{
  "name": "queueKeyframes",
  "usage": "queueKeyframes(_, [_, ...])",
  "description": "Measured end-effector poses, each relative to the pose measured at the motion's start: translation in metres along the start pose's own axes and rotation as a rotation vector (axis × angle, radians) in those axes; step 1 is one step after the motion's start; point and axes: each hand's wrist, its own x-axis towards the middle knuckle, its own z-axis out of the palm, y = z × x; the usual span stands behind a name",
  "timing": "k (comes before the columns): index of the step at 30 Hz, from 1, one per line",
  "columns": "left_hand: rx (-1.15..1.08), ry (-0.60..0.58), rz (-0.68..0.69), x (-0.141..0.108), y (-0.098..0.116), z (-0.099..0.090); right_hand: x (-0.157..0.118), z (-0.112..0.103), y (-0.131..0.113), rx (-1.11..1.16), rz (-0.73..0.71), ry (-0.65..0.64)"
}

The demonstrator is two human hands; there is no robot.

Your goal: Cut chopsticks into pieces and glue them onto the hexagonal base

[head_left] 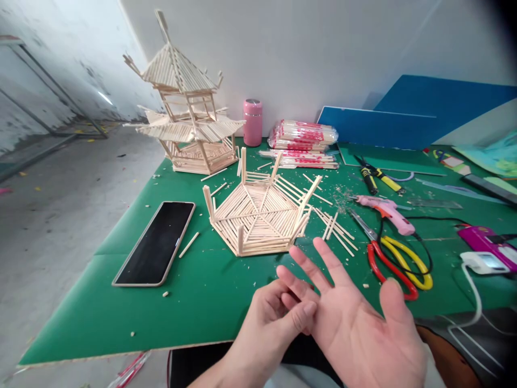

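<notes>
My right hand is held palm up with its fingers spread, nothing in it, near the front edge of the green table. My left hand has its thumb and fingers closed on the little-finger side of my right hand. Just beyond both hands sits a hexagonal stick frame with short upright posts at its corners. Loose sticks lie to its right. A two-tiered stick pagoda stands at the back left.
The green table bears a phone, a pink bottle, bagged sticks, yellow-handled pliers, a pink glue gun, red-and-yellow-handled scissors, a purple device and cables. Blue boards lean behind.
</notes>
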Motion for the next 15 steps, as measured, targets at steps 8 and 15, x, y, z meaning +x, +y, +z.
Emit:
queueKeyframes(8, [0.168, 0.09, 0.104, -0.005, 0.002, -0.005, -0.002, -0.02, -0.003, -0.316, -0.077, 0.082])
queueKeyframes(15, [0.211, 0.211, 0.243, -0.033, 0.004, -0.027, -0.005, -0.011, 0.026, -0.78, -0.291, 0.099])
